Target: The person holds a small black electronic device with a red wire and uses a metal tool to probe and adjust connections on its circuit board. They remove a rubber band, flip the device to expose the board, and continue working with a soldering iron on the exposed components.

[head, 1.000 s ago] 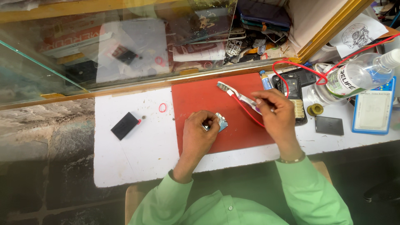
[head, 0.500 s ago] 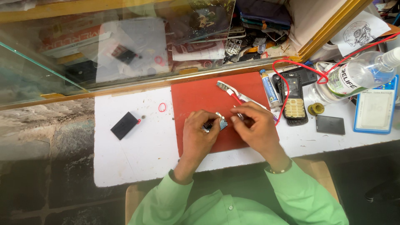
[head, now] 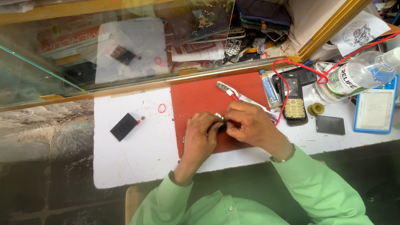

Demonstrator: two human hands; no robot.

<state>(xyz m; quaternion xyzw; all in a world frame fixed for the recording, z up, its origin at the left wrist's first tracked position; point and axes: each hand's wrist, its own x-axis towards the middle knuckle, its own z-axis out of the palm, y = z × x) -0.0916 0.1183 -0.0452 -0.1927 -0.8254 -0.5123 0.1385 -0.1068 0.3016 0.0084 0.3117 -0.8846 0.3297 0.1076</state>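
Pinching from both sides, the left hand (head: 200, 135) and the right hand (head: 246, 125) meet over the red mat (head: 200, 93) on the white counter (head: 137, 154), their fingers closed together around a small dark part (head: 220, 125) with a bit of metal showing at its top edge. It sits between the fingertips, just above the mat's middle. Judging by this, the work on the part is in hand and not finished: it is gripped rather than set down, while the keypad phone (head: 294, 104) lies apart to the right, seemingly without its back, with a dark flat plate (head: 330, 125) lying near it.

A toothbrush (head: 233, 95) lies untouched on the mat, its handle running under the right hand. A small tube (head: 268, 87), a red wire (head: 283, 71) and a clear bottle (head: 354, 77) stand off to the right; a black block (head: 123, 126) and a red rubber ring (head: 161, 108) lie to the left.

Most of the part is hidden by the fingers, so its kind cannot be told, nor whether any tool is held. The glass case (head: 125, 46) behind reflects too much to read its contents.
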